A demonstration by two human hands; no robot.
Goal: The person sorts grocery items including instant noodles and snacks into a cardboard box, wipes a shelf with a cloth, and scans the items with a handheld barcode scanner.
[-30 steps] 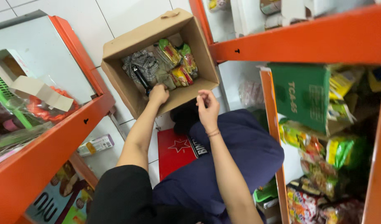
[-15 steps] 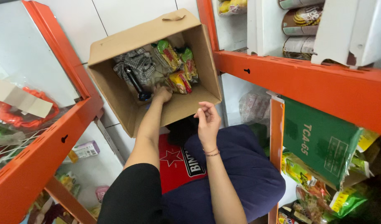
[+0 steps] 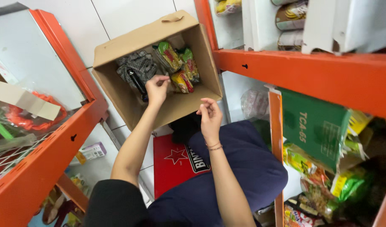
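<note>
Shelving: orange metal racks [image 3: 310,71] are seen on both sides.
Right shelf: a green carton [image 3: 317,124] is flanked by snack packets [image 3: 348,185].
Floor: a red crate [image 3: 174,162] is set on white tiles [image 3: 117,17].

Orange shelving [image 3: 310,71], white tiled wall [image 3: 117,17]

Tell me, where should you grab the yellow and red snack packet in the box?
Probably by its near upper edge, pinched from above. The yellow and red packet lies flat on the cardboard box floor, with green packets behind, and the left hand hovers right beside it.
</note>
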